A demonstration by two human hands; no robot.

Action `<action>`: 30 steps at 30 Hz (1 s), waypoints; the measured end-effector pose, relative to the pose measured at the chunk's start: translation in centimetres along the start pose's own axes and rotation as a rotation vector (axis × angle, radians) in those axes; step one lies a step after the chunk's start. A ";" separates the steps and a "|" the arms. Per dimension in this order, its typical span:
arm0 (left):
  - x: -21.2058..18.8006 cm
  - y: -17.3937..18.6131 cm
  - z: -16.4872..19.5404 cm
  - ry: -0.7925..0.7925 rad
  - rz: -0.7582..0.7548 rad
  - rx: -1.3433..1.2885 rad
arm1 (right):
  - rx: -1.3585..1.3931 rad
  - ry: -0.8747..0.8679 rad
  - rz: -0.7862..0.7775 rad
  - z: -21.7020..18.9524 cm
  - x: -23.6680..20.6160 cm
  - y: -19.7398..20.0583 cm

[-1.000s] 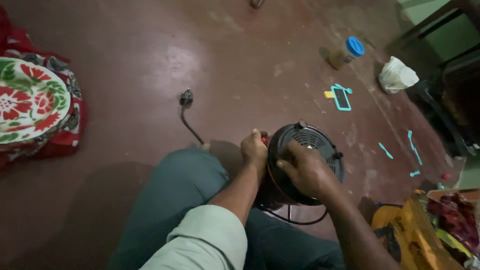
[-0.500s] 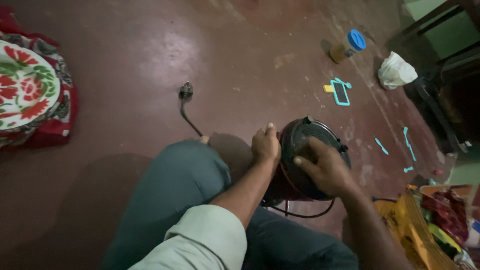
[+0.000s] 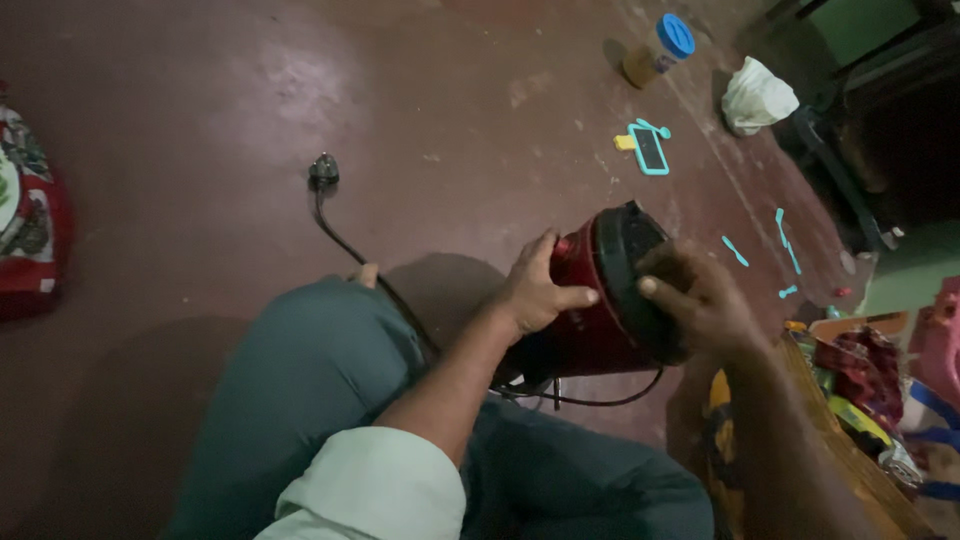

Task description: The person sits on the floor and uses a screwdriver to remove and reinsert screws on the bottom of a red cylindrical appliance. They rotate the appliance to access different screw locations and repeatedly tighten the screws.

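A small round appliance (image 3: 590,310) with a red body and a black grille face lies tipped on its side between my knees. My left hand (image 3: 535,290) grips the red body from the left, thumb pointing right. My right hand (image 3: 695,300) covers the black grille face and clasps its rim. A black cord (image 3: 345,240) runs from the appliance across the floor to a black plug (image 3: 323,170). More cord loops under the appliance.
On the dark red floor lie a jar with a blue lid (image 3: 660,48), a white bag (image 3: 757,97), a turquoise frame (image 3: 650,148) and small turquoise pieces (image 3: 785,235). A box of toys (image 3: 865,390) stands at right, a red floral cushion (image 3: 25,225) at left.
The appliance has been turned from grille-up to lying on its side, grille facing right. My left hand moved onto the red body; my right hand stayed on the grille.
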State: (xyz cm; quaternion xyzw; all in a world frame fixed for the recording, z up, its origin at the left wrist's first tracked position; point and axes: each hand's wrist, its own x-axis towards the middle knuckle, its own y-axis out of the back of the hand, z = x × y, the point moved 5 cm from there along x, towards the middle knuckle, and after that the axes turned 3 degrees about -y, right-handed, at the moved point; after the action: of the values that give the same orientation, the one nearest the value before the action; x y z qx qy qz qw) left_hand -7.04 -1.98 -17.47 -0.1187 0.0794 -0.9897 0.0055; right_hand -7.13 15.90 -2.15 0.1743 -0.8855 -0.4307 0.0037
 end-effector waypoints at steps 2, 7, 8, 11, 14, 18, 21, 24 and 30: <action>0.2 -0.4 -0.2 0.001 -0.036 0.093 | 0.044 -0.039 0.025 0.4 -0.3 0.4; 0.2 -0.7 0.4 0.051 -0.095 0.181 | -0.028 -0.055 0.021 -0.2 -0.4 0.6; 0.2 -0.7 0.7 0.068 -0.108 0.186 | -0.034 -0.032 0.023 -0.7 -0.4 0.6; -0.2 -0.6 1.8 0.081 -0.115 0.185 | -0.122 -0.117 0.063 -1.2 -0.7 0.6; -0.3 -0.4 2.8 0.089 -0.115 0.217 | -0.173 -0.214 0.058 -1.6 -0.8 0.7; -0.5 -0.3 3.5 0.130 -0.158 0.263 | -0.243 -0.297 0.064 -1.3 -0.6 0.9; -0.6 0.1 4.2 0.092 -0.150 0.243 | -0.198 -0.176 0.052 -1.6 -0.3 0.5; -0.7 0.2 4.1 0.186 -0.209 0.207 | -0.141 -0.166 0.087 -1.6 -0.5 0.2; -0.7 -0.8 5.2 0.173 -0.193 0.232 | -0.193 -0.406 0.087 -0.5 -1.2 0.8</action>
State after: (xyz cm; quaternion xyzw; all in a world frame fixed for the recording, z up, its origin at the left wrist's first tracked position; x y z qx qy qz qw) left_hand -5.15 -1.97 -12.52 -0.0387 -0.0468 -0.9947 -0.0829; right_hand -6.16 16.39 -1.05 0.0445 -0.8295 -0.5390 -0.1395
